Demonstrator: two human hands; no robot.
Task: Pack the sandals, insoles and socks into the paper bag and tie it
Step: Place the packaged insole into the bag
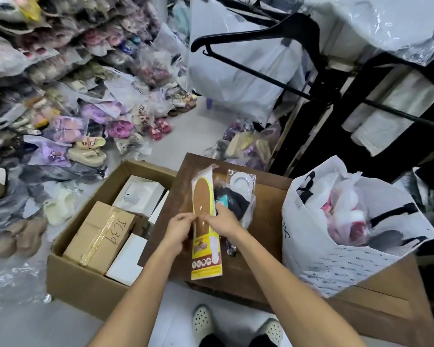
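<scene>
- Left hand (178, 227), right hand (222, 221): both pinch insole pack (206, 222), yellow card, print unreadable, over brown board (266, 221).
- Sock packets (238, 196): apparently beside it.
- Paper bag (336, 246): right, open.
- Carton (98, 236): "JC39".

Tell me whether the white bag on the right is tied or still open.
Open. The white printed bag gapes at the top, its black handles loose, with plastic-wrapped items showing inside; neither hand touches it.
</scene>
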